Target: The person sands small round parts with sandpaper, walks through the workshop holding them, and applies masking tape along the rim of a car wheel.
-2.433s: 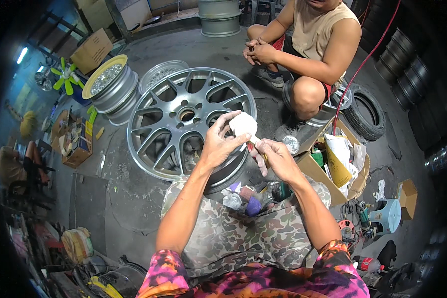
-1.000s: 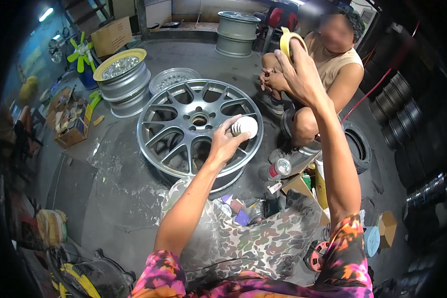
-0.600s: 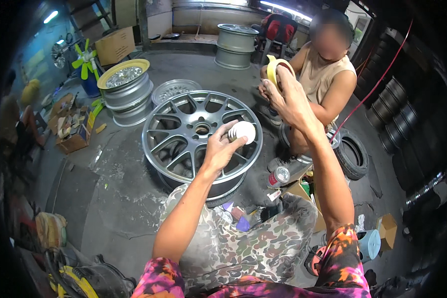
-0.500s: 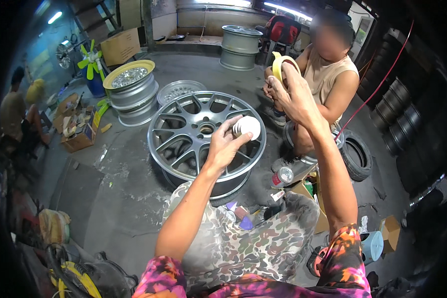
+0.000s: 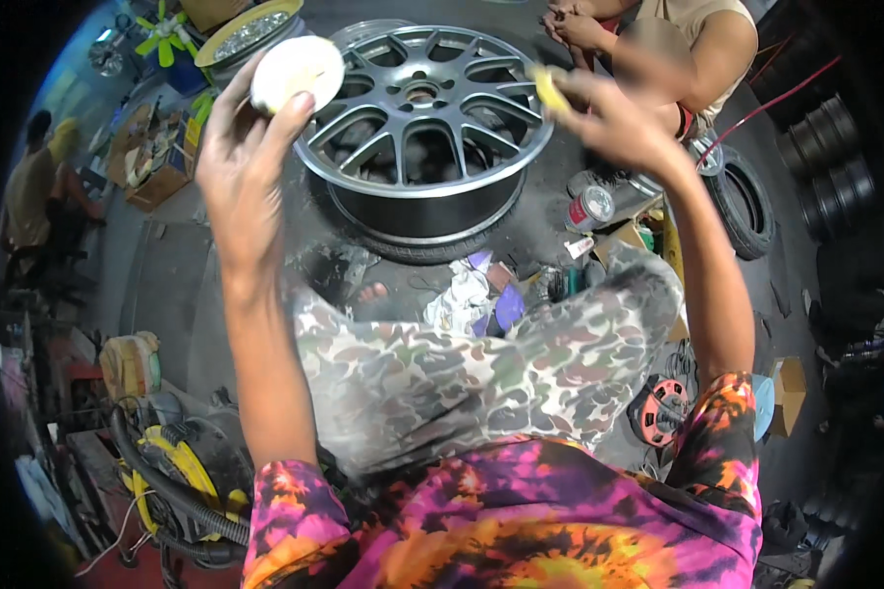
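Note:
My left hand (image 5: pixel 248 162) is raised at the left of the wheel, fingers and thumb closed round a white round disc-like piece (image 5: pixel 300 71) whose pale flat face shows. To the right, my right hand (image 5: pixel 619 118) grips a roll of yellow tape (image 5: pixel 552 93); it is blurred and partly covered by the fingers. Between and beyond the hands lies a grey multi-spoke alloy wheel (image 5: pixel 403 137), face up. Its dark barrel stands upright, with what looks like a tyre under it.
A person (image 5: pixel 707 59) sits at the far right, hands together. Near the wheel stand a can (image 5: pixel 591 208) and purple and white scraps (image 5: pixel 506 306). Left are a cardboard box (image 5: pixel 152 157) and a yellow-and-black machine with a hose (image 5: pixel 182 471). A tyre (image 5: pixel 742 201) lies right; a red cable reel (image 5: pixel 660 410) sits lower right.
My view has tipped downward. My left hand has moved left, off the wheel, with the white piece. My right hand stays raised with the tape roll, now beside the wheel's right edge.

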`<state>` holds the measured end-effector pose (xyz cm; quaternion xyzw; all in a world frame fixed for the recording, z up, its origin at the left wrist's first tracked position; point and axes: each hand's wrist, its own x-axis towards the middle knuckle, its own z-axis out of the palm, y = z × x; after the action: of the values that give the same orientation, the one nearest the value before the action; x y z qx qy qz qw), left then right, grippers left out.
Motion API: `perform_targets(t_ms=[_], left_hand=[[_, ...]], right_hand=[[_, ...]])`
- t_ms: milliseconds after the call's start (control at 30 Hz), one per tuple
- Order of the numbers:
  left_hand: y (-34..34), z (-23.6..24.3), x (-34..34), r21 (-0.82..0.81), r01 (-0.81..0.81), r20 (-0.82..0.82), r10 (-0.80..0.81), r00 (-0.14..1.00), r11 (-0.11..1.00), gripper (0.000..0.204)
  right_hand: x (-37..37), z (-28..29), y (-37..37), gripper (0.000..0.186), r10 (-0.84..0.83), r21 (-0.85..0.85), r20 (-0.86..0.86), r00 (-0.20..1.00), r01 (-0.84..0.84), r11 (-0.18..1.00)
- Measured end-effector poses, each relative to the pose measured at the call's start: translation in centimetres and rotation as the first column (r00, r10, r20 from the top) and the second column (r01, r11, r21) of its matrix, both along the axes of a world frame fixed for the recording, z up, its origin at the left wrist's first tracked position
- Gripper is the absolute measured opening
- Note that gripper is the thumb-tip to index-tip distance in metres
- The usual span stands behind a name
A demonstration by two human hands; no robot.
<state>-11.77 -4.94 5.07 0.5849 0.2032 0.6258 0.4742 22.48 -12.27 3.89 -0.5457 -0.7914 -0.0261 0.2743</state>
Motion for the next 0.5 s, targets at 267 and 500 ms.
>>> perform_targets(t_ms=[267,500], left_hand=[[2.0,-0.8,-4.4,-0.187,-0.103,0.007,0.106,0.994,0.977,0.058],[0.2,0.1,0.0,-0.134,0.151,-0.023,-0.155,0.988,0.98,0.061]], right_hand=[[2.4,-15.3,-0.7,0.042,-0.199,-0.782,0.406,0.892,0.451,0.431],[3.0,-37.8,-5.6,0.026,-0.341,-0.642,0.504,0.794,0.608,0.466]])
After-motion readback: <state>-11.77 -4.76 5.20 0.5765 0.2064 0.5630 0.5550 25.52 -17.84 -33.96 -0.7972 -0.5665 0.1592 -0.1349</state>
